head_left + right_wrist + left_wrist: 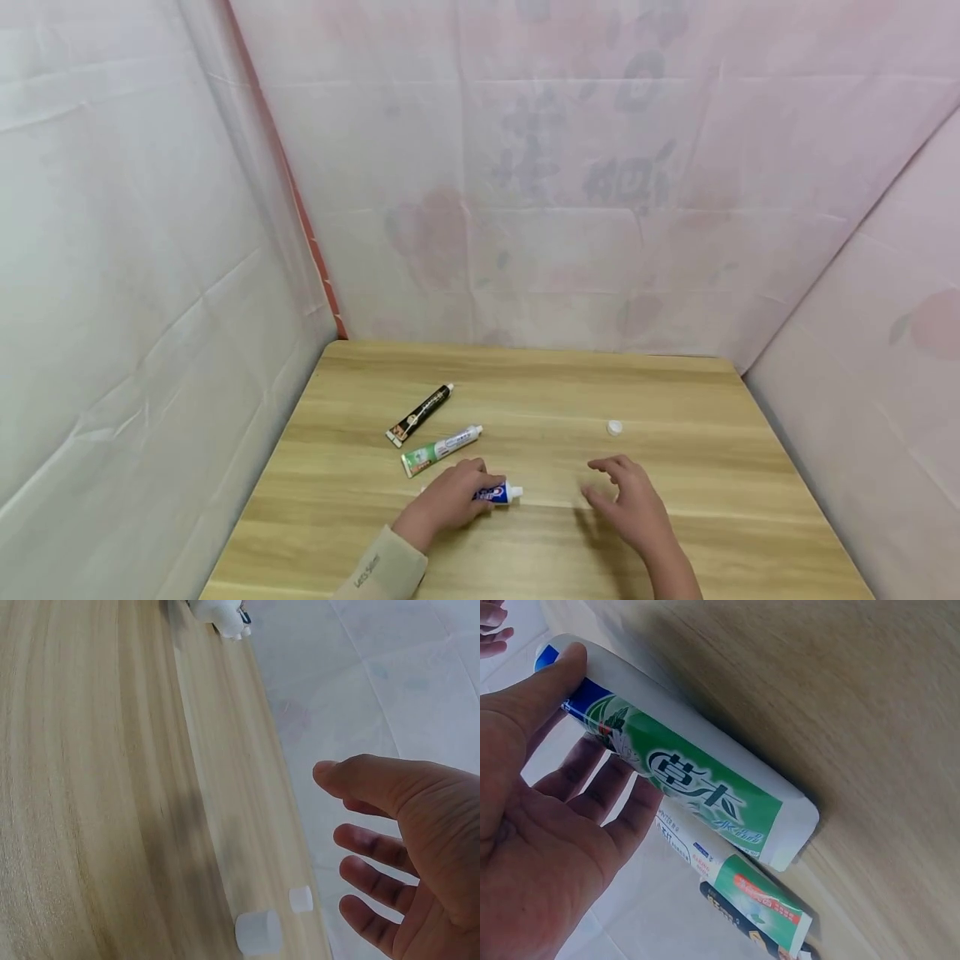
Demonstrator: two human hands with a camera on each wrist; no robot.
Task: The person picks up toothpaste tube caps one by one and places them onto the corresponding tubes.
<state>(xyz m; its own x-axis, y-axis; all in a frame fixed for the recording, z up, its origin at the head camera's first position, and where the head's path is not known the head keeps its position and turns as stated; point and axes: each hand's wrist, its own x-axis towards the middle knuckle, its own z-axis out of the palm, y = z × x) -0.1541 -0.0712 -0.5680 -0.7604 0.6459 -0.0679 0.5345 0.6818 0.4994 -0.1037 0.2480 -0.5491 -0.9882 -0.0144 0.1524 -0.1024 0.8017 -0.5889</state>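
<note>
Left hand [452, 493] pinches blue tube [493, 493], apparently steadying it; right hand [632, 507], spread right of tube, likely needs a cap [615, 427].

Blue/grn/wht tube [497, 493]. At its 10 o'clock: grn/wht tube [441, 450] w/ red patch; 11 o'clock: blk tube [420, 415] w/ orange-gold bits; 2 o'clock: wht cap [615, 427]. Surface [742, 500] yellow-brn, wood-grained. Sleeve [382, 567] beige, dk lettering. Backdrop [540, 250] pale w/ pinkish prints.
</note>
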